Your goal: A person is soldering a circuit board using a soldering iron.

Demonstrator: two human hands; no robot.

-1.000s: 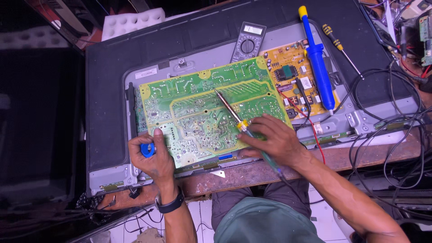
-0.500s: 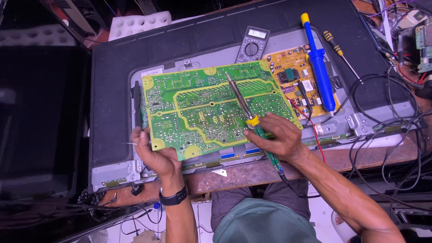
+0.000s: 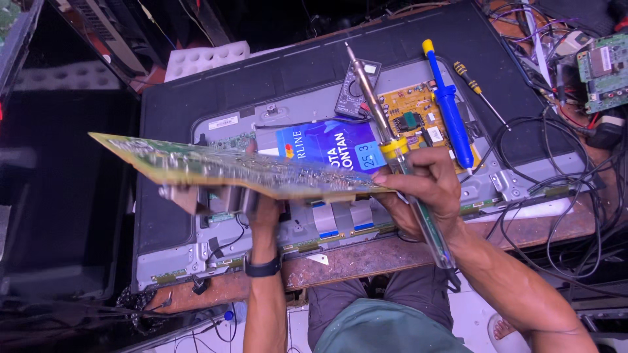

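A large green circuit board (image 3: 229, 167) is lifted off the back of a flat television chassis (image 3: 216, 255) and tilted nearly edge-on to me. My left hand (image 3: 261, 206), with a black wristband, supports the board from underneath and is mostly hidden by it. My right hand (image 3: 425, 193) pinches the board's right edge and also grips a soldering iron (image 3: 392, 147), whose tip points up and away. Beneath the raised board lies a blue printed card (image 3: 327, 147) on the chassis.
A smaller orange circuit board (image 3: 409, 117) stays mounted at the right, with a blue desoldering pump (image 3: 451, 111) across it. A multimeter (image 3: 356, 88) and a screwdriver (image 3: 477, 88) lie behind. Tangled cables (image 3: 556, 163) and another board (image 3: 602, 65) crowd the right side. White foam (image 3: 206, 57) sits back left.
The green board lay flat on the chassis and has now been lifted and tipped up by both hands, which uncovers the blue card. The soldering iron rose with my right hand.
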